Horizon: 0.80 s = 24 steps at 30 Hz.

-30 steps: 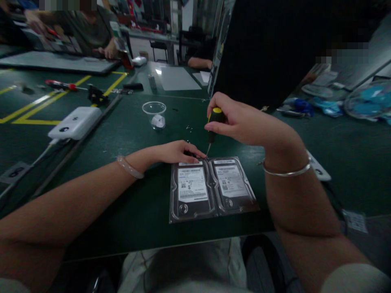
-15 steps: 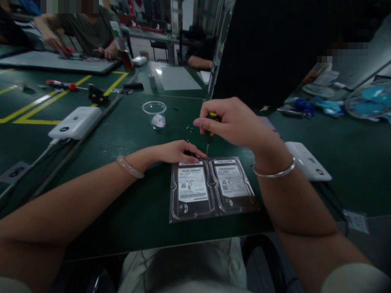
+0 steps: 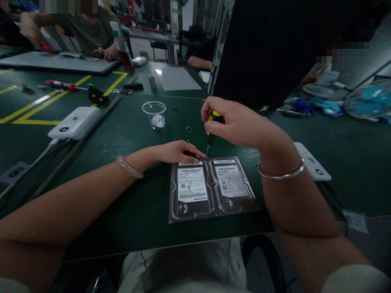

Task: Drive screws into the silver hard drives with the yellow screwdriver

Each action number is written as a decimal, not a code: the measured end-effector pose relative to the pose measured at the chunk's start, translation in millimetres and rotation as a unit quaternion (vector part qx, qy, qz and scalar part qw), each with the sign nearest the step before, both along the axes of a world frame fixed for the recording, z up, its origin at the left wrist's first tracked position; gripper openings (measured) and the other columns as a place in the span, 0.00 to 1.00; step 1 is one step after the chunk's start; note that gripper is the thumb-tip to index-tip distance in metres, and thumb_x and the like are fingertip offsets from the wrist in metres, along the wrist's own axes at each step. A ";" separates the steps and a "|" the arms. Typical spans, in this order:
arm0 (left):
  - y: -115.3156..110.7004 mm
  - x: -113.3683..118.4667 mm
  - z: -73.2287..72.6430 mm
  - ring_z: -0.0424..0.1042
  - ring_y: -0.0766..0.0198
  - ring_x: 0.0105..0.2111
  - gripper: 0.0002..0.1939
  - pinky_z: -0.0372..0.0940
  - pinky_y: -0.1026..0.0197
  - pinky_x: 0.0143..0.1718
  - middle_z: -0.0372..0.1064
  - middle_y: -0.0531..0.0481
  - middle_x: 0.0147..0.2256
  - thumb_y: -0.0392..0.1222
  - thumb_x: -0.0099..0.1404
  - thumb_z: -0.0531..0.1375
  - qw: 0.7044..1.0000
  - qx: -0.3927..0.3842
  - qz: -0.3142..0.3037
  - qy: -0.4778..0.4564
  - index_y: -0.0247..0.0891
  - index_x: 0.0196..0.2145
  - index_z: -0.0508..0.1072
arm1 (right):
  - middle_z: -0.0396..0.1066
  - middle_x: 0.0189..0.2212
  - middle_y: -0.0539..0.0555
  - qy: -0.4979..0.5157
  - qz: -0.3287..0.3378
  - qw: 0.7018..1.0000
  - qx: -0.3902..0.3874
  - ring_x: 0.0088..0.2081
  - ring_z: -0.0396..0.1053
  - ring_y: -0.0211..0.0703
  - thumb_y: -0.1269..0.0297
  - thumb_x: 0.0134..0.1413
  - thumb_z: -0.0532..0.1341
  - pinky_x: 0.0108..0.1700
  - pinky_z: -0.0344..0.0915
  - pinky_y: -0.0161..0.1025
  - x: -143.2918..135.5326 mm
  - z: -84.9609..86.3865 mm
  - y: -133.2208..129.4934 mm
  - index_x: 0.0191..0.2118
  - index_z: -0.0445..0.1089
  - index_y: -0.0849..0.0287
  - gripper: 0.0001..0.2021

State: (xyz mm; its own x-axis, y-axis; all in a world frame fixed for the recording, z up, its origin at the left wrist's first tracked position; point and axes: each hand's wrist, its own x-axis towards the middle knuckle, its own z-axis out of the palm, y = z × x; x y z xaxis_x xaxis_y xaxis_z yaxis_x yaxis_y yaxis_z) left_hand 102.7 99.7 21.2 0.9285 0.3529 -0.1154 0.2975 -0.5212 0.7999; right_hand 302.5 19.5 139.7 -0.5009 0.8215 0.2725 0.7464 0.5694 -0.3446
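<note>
Two hard drives lie side by side, labels up: the left hard drive [image 3: 195, 207] and the right hard drive [image 3: 236, 203]. My right hand [image 3: 241, 122] grips a yellow-and-black screwdriver [image 3: 210, 139], held nearly upright. Its tip meets the far edge of the drives, close to where they adjoin. My left hand [image 3: 179, 151] rests at the far edge of the left drive, fingers stretched toward the screwdriver tip and thumb over the top label. Something dark shows between its thumb and fingers; I cannot make it out. Several small screws [image 3: 189, 129] lie beyond the hands.
A clear plastic cup [image 3: 154, 114] with white paper in it stands beyond my left hand. White power banks lie left [image 3: 75, 122] and right [image 3: 313, 162], with cables. A large black panel [image 3: 259, 53] rises at the back right. A co-worker [image 3: 82, 36] works across the table.
My right hand has shifted slightly right, its wrist and grip turned around the screwdriver. The screwdriver tip and my left hand stay in place. The co-worker's hand at far left has lifted.
</note>
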 end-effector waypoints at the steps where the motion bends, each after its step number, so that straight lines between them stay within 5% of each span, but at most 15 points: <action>1: -0.4 0.1 0.4 0.74 0.60 0.51 0.21 0.65 0.60 0.52 0.75 0.48 0.53 0.47 0.69 0.61 1.000 0.001 0.001 0.003 0.41 0.57 0.74 | 0.72 0.38 0.52 -0.005 -0.011 1.000 0.011 0.38 0.67 0.40 0.64 0.61 0.58 0.41 0.61 0.39 -1.9 -1.0 0.5 0.42 0.68 0.59 0.07; 6: -0.9 0.2 1.0 0.74 0.61 0.50 0.20 0.65 0.61 0.53 0.75 0.49 0.53 0.47 0.69 0.61 1.000 -0.009 -0.002 -0.001 0.42 0.57 0.74 | 0.72 0.35 0.53 -0.050 -0.076 0.995 0.048 0.36 0.68 0.43 0.49 0.65 0.55 0.40 0.59 0.41 -8.2 -2.2 0.6 0.42 0.71 0.58 0.17; 11: -0.7 0.5 1.4 0.73 0.60 0.53 0.21 0.64 0.59 0.55 0.74 0.49 0.54 0.47 0.69 0.61 1.000 -0.002 0.004 0.007 0.42 0.58 0.73 | 0.73 0.37 0.53 -0.085 -0.061 0.994 0.033 0.36 0.68 0.42 0.59 0.65 0.54 0.39 0.57 0.41 -4.8 5.1 -6.2 0.43 0.70 0.58 0.11; 17: 0.0 0.1 0.3 0.73 0.59 0.53 0.20 0.63 0.57 0.56 0.74 0.49 0.55 0.47 0.68 0.61 1.000 -0.001 -0.003 -0.003 0.44 0.57 0.74 | 0.70 0.37 0.51 -0.088 -0.047 0.995 -0.011 0.34 0.65 0.40 0.59 0.62 0.58 0.37 0.58 0.39 9.9 11.3 -14.2 0.49 0.63 0.57 0.13; 24: 0.4 -0.6 0.2 0.73 0.61 0.52 0.20 0.63 0.60 0.54 0.74 0.50 0.54 0.46 0.69 0.61 1.000 0.013 -0.009 -0.008 0.44 0.57 0.74 | 0.71 0.45 0.55 -0.082 0.032 0.996 -0.012 0.41 0.67 0.42 0.68 0.62 0.55 0.43 0.60 0.39 16.9 11.3 -12.9 0.50 0.63 0.57 0.11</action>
State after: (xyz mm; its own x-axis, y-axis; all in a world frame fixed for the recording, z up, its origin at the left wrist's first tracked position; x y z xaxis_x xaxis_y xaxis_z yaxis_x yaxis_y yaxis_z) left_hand 102.1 100.1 21.4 0.9363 0.3390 -0.0914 0.2752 -0.5468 0.7907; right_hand 319.4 6.6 150.9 -0.5893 0.7914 0.1626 0.7556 0.6111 -0.2359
